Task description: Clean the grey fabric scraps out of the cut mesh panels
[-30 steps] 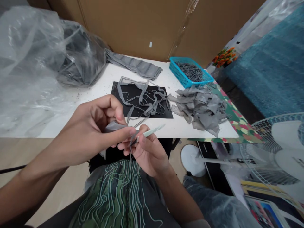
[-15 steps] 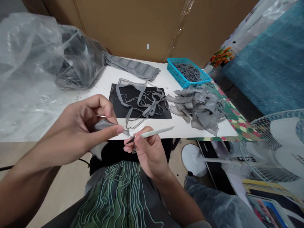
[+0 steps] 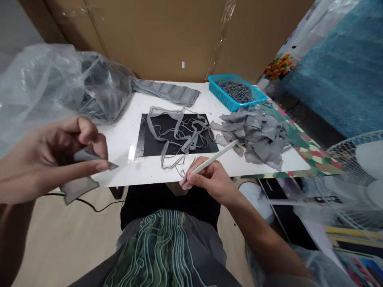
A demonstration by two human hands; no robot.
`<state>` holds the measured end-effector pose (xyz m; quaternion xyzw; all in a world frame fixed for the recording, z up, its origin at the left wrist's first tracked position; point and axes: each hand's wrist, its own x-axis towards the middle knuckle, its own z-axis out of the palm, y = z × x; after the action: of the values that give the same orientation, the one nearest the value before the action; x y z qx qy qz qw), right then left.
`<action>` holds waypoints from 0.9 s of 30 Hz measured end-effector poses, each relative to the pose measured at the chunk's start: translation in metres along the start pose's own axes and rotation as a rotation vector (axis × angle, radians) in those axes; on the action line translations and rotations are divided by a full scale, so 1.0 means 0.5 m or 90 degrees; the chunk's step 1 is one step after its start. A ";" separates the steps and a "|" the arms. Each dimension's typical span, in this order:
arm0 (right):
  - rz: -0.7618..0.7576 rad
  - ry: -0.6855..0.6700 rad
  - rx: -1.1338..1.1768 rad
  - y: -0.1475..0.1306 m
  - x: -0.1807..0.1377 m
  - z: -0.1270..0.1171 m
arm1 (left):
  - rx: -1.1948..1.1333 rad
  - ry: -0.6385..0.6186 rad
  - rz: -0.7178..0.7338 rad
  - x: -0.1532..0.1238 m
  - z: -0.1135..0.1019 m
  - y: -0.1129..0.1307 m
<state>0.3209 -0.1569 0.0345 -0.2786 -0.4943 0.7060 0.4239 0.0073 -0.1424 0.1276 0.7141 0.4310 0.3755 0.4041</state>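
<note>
My left hand (image 3: 64,155) is over the table's front left edge, thumb and fingers pinching a small piece of thin grey fabric (image 3: 80,188). The piece hangs below the palm, and a pointed corner sticks out past the thumb. Farther right, my right hand (image 3: 214,179) grips a slim white-handled tool (image 3: 221,154), its handle slanting up to the right. The tool's working end is mostly hidden by the fingertips. Thin grey cut strips (image 3: 182,171) stick out beside those fingers. Behind, tangled grey fabric strips (image 3: 179,131) lie on a black mat (image 3: 146,139).
A heap of grey fabric pieces (image 3: 257,139) lies at right, before a blue basket (image 3: 220,93) of thin grey strips. A folded grey strip (image 3: 167,91) and a clear plastic bag (image 3: 101,87) are at the back left. A white fan (image 3: 359,167) stands right of the table.
My hands have parted: the left moved left with the fabric piece, the right moved right with the tool. Thin strips now show at the right fingertips. The view has shifted slightly.
</note>
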 end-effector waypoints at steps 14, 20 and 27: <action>0.044 0.042 -0.391 -0.141 0.026 -0.132 | -0.245 0.151 0.018 0.218 0.194 -0.020; 0.092 0.259 -1.077 -0.335 0.095 -0.253 | -0.188 0.143 -0.033 0.260 0.240 -0.030; -0.015 0.430 -0.998 -0.466 0.299 -0.456 | -0.171 0.200 -0.202 0.157 0.201 -0.158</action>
<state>0.5087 0.1142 0.1747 -0.6818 -0.6899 0.0347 0.2407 0.0987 -0.0721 0.0319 0.5104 0.5410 0.4676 0.4776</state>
